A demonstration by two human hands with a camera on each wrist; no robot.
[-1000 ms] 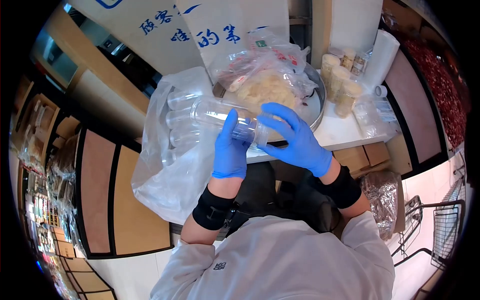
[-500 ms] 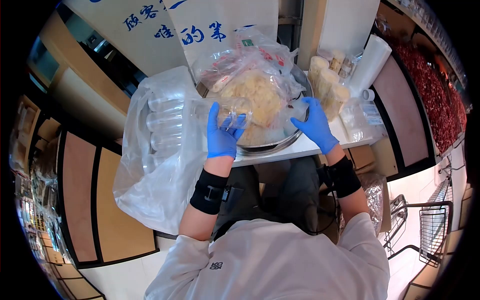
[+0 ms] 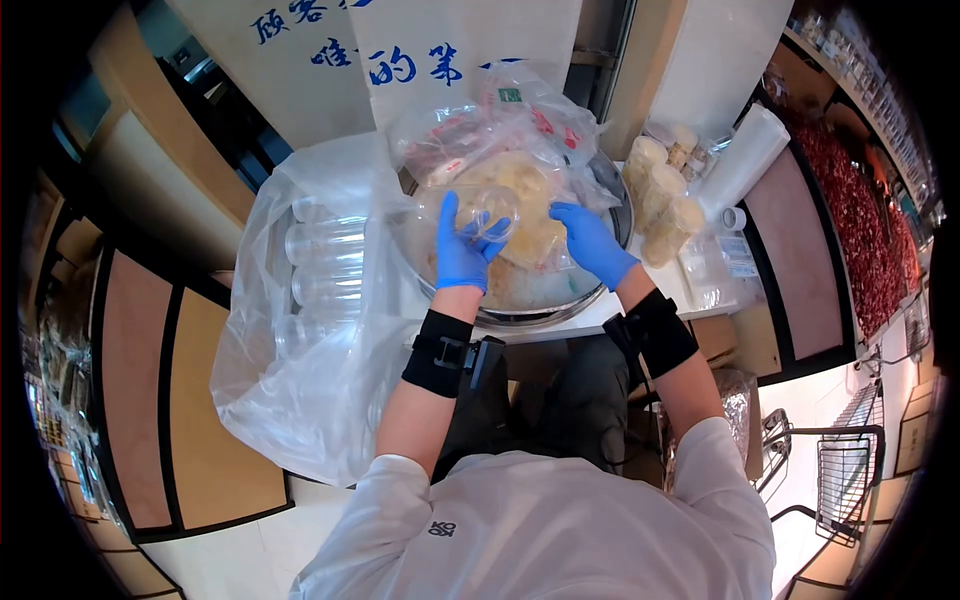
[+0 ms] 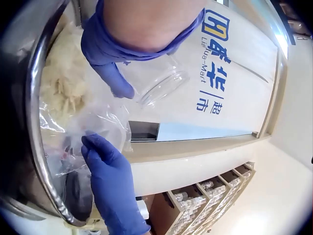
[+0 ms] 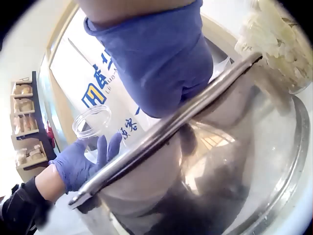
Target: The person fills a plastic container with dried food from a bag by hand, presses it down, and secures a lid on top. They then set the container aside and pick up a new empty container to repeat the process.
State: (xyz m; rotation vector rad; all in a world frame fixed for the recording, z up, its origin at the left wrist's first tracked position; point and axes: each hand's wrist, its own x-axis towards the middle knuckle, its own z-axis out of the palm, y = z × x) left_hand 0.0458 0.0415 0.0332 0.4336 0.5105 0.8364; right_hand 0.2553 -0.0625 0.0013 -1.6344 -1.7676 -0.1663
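Observation:
My blue-gloved left hand (image 3: pixel 466 245) grips a clear plastic jar (image 3: pixel 490 205) above a round metal basin (image 3: pixel 525 320). The jar lies on its side, its open mouth towards my right. In the right wrist view the threaded jar rim shows above the left fingers. Pale, thin dried slices (image 4: pixel 63 90) fill part of the basin, partly covered by a crumpled clear plastic bag (image 3: pixel 450 135) with red print. My blue-gloved right hand (image 3: pixel 598 250) is over the basin's right side, fingertips close to the bag and slices. The right wrist view hides its fingers behind the metal rim.
A large translucent bag (image 3: pixel 285 410) with several empty clear jars lies left of the basin. At the right stand several filled jars (image 3: pixel 672 230), a white plastic roll (image 3: pixel 745 155) and a small clear packet (image 3: pixel 704 280). A shopping cart (image 3: pixel 850 480) is beyond.
My right hand let go of the jar, moved right, then came back left over the basin. The left hand keeps the jar, now tipped with its mouth more towards the head camera.

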